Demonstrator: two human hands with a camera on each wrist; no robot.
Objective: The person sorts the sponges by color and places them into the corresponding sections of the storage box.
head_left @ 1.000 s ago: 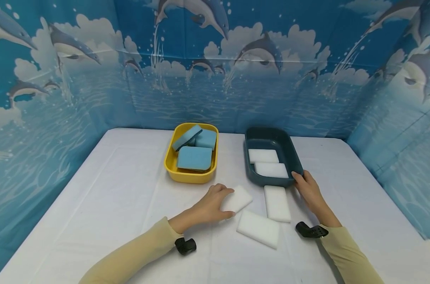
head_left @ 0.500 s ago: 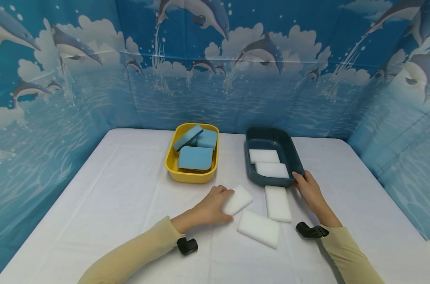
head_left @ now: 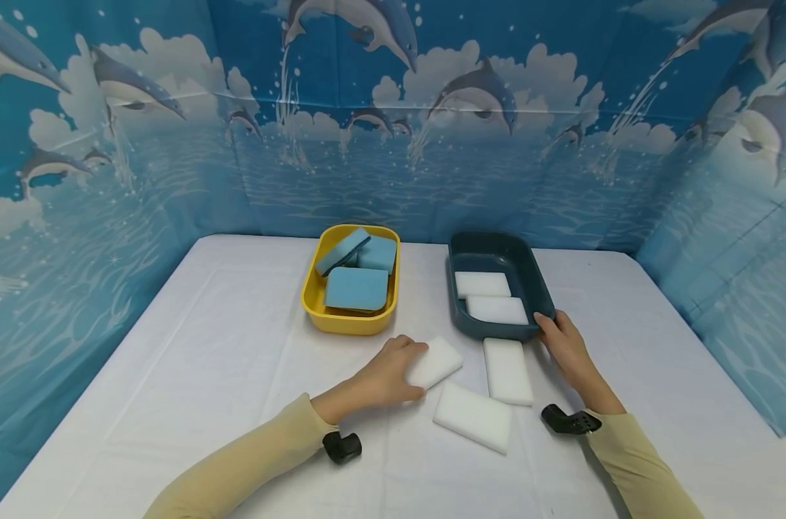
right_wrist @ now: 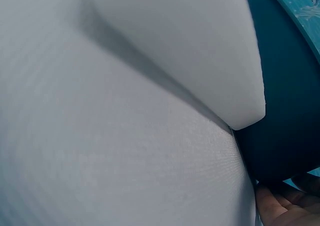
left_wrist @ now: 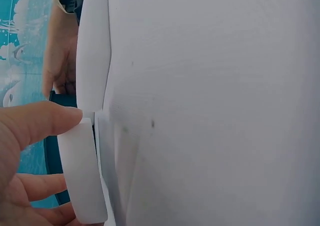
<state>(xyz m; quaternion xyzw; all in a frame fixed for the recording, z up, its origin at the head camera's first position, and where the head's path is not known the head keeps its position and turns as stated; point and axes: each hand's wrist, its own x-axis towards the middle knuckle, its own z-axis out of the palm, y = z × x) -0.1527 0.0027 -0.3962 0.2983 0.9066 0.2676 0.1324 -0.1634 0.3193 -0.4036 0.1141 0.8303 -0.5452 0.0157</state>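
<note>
White sponge (head_left: 435, 364), on the table (head_left: 172, 418) or just above it (contact beneath cannot be told), nearer the person than the gap between the yellow tray (head_left: 347, 326) and the dark tray (head_left: 493, 332). The left hand (head_left: 385, 375) pinches it, thumb at the near side and the other fingers (left_wrist: 42, 186) opposite. The right hand (head_left: 562, 344) grips the dark tray's near right corner.

Likely faults: the left hold appears to take in only the left part, so the free right end may droop or swing, and a slack thumb could let the piece slip. A low sweep to the right would probably catch the angled sponge (head_left: 473, 418), just beside it, or the lengthwise sponge (head_left: 508, 371), which lies close to the dark tray's near wall and so stands in the way. A hard pull by the right hand might tip or drag that tray, shifting the 2 inner sponges (head_left: 497, 310).

Surroundings: at least 3 blue sponges (head_left: 357, 288) in the yellow tray; behind, a dolphin-printed curtain (head_left: 334, 173).
</note>
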